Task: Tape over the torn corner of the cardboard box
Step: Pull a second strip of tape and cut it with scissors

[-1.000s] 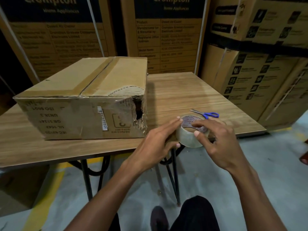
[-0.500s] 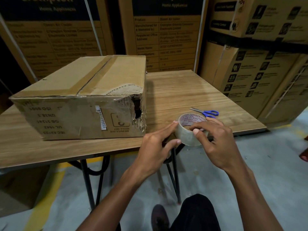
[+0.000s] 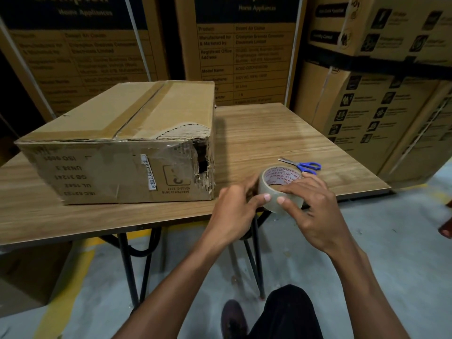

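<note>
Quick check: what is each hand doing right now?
Left hand: closed on the tape roll, thumb on its outer face.
Right hand: closed on the same tape roll.

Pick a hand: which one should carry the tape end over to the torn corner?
Left, probably. The left hand is on the side of the tape roll nearer the torn corner of the cardboard box. The right hand grips the roll's far side, so it can hold the roll.

Left hand and right hand close together, forearms extended, fingers curled, thumbs nearly touching.
</note>
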A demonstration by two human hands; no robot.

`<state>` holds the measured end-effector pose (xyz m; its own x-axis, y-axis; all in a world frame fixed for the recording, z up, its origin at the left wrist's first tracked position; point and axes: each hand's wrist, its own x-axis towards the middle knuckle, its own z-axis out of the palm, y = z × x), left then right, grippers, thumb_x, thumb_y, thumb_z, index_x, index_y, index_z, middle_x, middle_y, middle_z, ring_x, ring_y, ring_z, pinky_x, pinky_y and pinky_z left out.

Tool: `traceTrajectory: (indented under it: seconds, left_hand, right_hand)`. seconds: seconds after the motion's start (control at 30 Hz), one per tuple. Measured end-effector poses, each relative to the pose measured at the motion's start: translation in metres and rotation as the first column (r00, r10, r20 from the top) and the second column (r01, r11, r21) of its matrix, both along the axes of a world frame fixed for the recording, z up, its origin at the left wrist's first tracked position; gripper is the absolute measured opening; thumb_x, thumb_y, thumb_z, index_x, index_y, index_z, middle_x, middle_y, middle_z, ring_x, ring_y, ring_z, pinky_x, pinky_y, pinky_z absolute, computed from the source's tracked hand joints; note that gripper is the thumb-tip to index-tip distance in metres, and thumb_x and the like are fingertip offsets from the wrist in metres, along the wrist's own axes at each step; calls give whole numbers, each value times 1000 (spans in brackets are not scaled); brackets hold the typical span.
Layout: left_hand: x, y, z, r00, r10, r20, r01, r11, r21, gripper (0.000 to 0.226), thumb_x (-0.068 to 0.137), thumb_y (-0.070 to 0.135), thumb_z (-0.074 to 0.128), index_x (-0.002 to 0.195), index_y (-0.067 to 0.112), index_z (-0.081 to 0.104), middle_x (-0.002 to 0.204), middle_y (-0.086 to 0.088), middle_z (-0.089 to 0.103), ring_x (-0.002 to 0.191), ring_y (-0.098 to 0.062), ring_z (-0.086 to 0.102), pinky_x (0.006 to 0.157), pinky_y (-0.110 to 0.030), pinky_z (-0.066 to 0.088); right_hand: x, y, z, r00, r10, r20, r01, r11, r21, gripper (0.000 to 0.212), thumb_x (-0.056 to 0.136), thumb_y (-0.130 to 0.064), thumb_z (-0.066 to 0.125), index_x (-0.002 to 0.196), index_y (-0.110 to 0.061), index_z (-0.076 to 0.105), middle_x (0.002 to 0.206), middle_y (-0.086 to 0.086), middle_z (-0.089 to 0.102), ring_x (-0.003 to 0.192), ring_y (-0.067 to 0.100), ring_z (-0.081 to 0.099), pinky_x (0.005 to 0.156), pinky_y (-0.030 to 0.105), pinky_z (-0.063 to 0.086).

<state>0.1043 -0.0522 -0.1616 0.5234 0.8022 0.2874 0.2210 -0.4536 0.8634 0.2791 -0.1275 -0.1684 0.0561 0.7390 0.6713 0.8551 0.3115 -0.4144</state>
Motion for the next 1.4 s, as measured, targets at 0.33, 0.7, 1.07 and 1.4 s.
traceTrajectory:
  seconds: [0.33, 0.7, 1.07, 1.4]
  left_hand:
    - [6, -15, 0, 964, 193, 185, -175, 979, -109, 47, 83, 12, 85, 129, 18, 73, 120, 10, 77, 106, 5, 72, 101, -27, 57]
    - [-6, -18, 10, 938, 277, 209, -313, 937, 159, 30, 95, 27, 76, 122, 17, 77, 120, 8, 77, 103, 4, 71, 92, -17, 57]
    - [-21, 13, 16, 977, 159, 145, -215, 714, 666, 10, 89, 9, 81, 99, 5, 82, 95, -4, 82, 83, -12, 75, 79, -23, 58]
    - [-15, 16, 12, 973, 178, 147, -230, 676, 700, 9, 96, 4, 71, 104, 1, 73, 97, -8, 72, 86, -9, 63, 84, -13, 49]
  right_hand:
    - [-2, 8, -15, 998, -60, -11, 61, 982, 179, 13, 80, 1, 69, 91, -1, 76, 84, -4, 66, 84, 9, 58, 108, 54, 43]
    - [-21, 16, -26, 972, -4, -237, 73, 955, 286, 16, 87, -9, 68, 94, 2, 76, 90, 0, 70, 89, 10, 65, 100, 60, 48]
    - [-13, 16, -24, 971, 70, -227, 1, 955, 298, 13, 80, 7, 69, 90, 5, 76, 87, 3, 72, 86, 18, 67, 108, 55, 46]
    - [-12, 17, -18, 958, 149, -243, -63, 943, 328, 18, 86, -9, 65, 90, 4, 76, 87, 2, 71, 87, 17, 67, 110, 52, 44]
